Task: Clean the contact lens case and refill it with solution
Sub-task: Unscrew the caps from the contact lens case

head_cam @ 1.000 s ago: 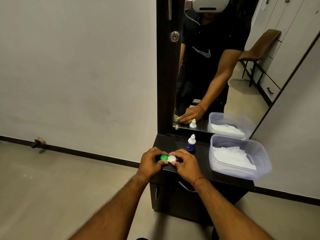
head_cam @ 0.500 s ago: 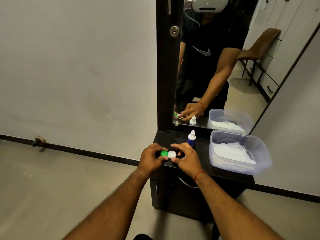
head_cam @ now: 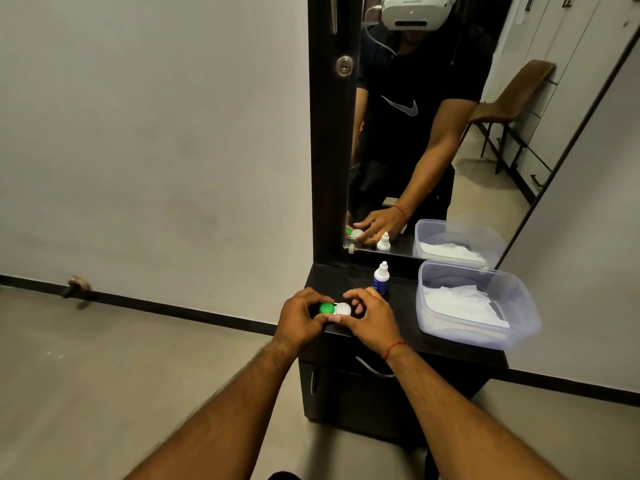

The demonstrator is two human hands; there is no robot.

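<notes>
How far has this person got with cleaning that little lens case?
Nothing looks finished. The left hand and right hand grip the lens case at the dresser top, its green cap and white cap still on. Remaining: opening it, wiping with tissues from the tub, refilling from the capped solution bottle.

Hands: I count two, my left hand (head_cam: 299,318) and my right hand (head_cam: 372,317).
Cases: one small plastic contact lens case (head_cam: 335,309).
Caps: two, one round green cap (head_cam: 326,308) and one round white cap (head_cam: 343,309).
Bottles: one small blue plastic dropper bottle (head_cam: 381,278), white-tipped, at 1 o'clock of the case.
Tubs: one clear rectangular plastic tub (head_cam: 526,306), at 3 o'clock of the case.
</notes>
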